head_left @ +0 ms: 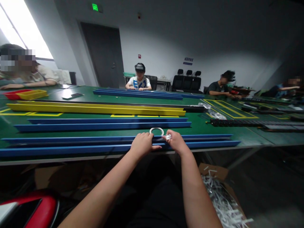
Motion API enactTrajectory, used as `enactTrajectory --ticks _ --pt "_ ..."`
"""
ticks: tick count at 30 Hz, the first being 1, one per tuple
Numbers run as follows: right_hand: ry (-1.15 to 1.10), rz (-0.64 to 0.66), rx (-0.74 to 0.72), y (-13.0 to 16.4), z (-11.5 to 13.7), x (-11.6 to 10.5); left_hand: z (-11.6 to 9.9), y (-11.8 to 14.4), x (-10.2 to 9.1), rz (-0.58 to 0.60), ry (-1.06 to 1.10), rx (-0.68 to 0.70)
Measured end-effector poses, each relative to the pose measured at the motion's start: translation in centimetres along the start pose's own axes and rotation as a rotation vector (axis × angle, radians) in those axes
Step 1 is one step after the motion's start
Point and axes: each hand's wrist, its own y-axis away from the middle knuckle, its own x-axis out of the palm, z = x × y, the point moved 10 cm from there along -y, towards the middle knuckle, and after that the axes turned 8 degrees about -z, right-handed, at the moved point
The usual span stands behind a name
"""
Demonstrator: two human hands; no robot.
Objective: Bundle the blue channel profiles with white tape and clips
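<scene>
Both hands, left hand (142,144) and right hand (175,141), grip a white ring (156,130) at the table edge (71,159).

**Materials and finishes across my bench**

At lower centre my left hand (142,145) and right hand (175,141) pinch a white ring (156,130) that looks like smooth plastic, plus a small shiny clear piece (168,137). The blue rails (71,143) beneath look like painted metal or plastic with a soft sheen. The green table (201,122) has a matt surface. Lower right, a brown cardboard box (213,172) holds white strips (222,202), seemingly paper or plastic.
</scene>
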Motion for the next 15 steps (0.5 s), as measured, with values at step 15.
enactTrajectory --ticks 15 --pt "0.013 0.022 -0.076 -0.2 -0.2 1.4 12.2 5.5 -2.7 0.107 -0.023 -0.14"
